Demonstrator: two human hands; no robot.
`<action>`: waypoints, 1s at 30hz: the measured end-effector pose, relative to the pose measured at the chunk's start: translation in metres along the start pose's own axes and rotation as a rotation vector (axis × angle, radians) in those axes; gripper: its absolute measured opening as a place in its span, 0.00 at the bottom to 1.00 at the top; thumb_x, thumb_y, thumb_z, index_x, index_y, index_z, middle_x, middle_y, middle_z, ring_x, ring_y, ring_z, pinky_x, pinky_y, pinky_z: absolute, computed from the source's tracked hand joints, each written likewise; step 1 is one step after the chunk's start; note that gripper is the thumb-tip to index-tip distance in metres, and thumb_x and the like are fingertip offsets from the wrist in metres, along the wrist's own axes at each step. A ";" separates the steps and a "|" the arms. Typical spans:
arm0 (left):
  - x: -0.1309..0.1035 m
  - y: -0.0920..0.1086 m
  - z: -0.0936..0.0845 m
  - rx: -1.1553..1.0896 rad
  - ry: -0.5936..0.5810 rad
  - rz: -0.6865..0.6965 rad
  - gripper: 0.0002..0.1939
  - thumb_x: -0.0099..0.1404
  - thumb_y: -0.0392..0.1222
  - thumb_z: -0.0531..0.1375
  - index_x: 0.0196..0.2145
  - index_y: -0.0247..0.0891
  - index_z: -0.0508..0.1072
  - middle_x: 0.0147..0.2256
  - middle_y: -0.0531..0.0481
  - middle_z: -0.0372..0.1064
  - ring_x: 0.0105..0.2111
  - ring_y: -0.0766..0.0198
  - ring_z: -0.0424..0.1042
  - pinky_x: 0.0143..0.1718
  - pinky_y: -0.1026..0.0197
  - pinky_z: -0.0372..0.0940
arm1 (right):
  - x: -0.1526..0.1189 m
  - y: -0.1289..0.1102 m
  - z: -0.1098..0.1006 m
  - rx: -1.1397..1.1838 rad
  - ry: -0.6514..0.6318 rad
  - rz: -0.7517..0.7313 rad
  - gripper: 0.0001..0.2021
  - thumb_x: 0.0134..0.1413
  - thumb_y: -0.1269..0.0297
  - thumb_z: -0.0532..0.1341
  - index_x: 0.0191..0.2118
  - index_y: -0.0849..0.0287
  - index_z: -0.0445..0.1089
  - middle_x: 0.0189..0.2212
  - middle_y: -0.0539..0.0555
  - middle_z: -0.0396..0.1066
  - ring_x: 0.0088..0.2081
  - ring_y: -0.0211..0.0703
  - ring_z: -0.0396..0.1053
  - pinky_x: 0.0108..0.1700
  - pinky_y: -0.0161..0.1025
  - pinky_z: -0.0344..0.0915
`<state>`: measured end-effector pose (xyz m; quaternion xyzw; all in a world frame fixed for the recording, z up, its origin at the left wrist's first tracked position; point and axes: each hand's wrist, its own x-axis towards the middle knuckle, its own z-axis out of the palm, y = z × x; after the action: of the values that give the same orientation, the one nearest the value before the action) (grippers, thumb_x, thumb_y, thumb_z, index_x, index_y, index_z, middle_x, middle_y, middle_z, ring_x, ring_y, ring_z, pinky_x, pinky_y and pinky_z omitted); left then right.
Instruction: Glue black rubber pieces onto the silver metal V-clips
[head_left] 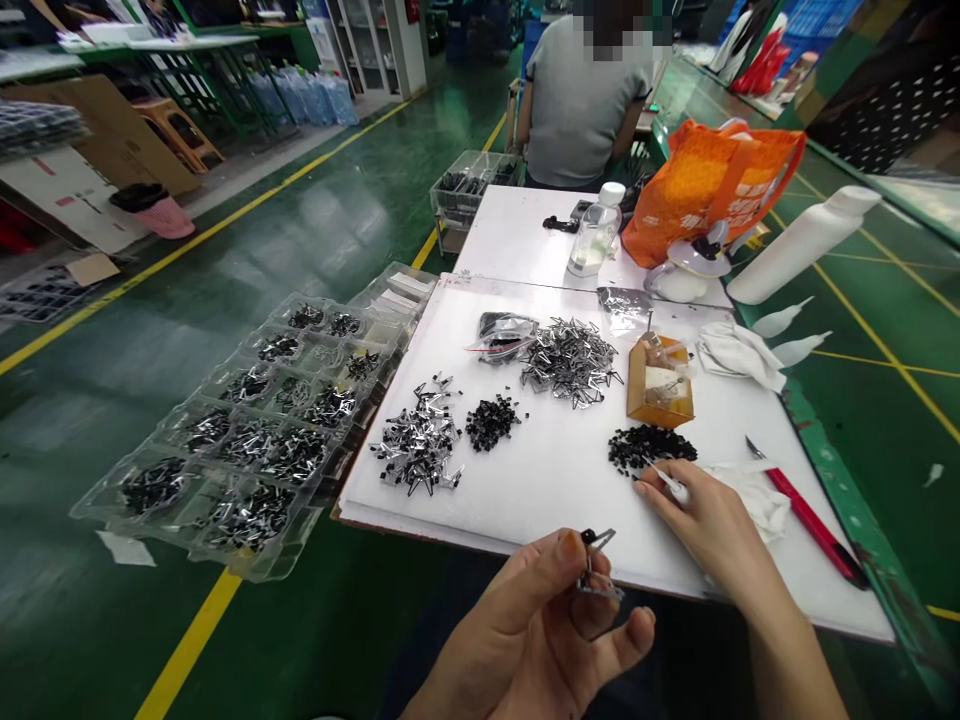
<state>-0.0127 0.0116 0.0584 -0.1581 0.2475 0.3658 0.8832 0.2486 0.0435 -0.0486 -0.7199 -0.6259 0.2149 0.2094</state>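
Near the table's front edge, my left hand (532, 620) pinches a small bent metal clip (600, 575) with a black cap at its upper end. My right hand (701, 510) has its fingers round a small white dropper bottle (675, 488) with a thin tip. Its fingertips are at the near edge of a heap of tiny black caps (651, 448); whether they also hold a cap is too small to tell. Left of it lie a second heap of black caps (491, 424), a pile of capped metal clips (420, 440) and a larger pile of clips (574, 360).
A yellowish box (660, 412) stands behind the right cap heap. A red knife (814, 520) lies on the right of the white table (487, 510). Compartment trays (180, 515) of parts adjoin the left edge. An orange bag (697, 190), clear bottle (596, 235) and seated person (585, 110) are farther back.
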 end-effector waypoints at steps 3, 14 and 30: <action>0.000 -0.001 0.000 0.016 -0.008 0.033 0.13 0.55 0.37 0.81 0.32 0.30 0.84 0.31 0.50 0.81 0.29 0.72 0.79 0.48 0.56 0.77 | -0.001 -0.002 0.001 -0.003 0.004 -0.002 0.18 0.63 0.44 0.58 0.37 0.52 0.74 0.37 0.55 0.79 0.39 0.56 0.76 0.42 0.48 0.66; 0.001 0.000 -0.001 0.148 -0.021 0.087 0.14 0.56 0.41 0.81 0.33 0.34 0.83 0.32 0.51 0.81 0.31 0.68 0.79 0.48 0.59 0.73 | -0.005 -0.003 0.005 -0.014 0.044 -0.069 0.22 0.69 0.43 0.54 0.39 0.53 0.78 0.41 0.57 0.79 0.41 0.56 0.77 0.44 0.50 0.68; 0.002 -0.004 0.002 0.607 0.040 0.602 0.15 0.54 0.49 0.81 0.37 0.42 0.89 0.31 0.50 0.80 0.32 0.68 0.76 0.38 0.71 0.72 | -0.019 -0.003 0.002 0.018 0.125 0.052 0.16 0.63 0.46 0.60 0.37 0.51 0.76 0.36 0.53 0.81 0.28 0.50 0.73 0.38 0.46 0.68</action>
<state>-0.0080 0.0110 0.0588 0.1813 0.3963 0.5148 0.7383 0.2424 0.0249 -0.0477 -0.7460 -0.5907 0.1807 0.2489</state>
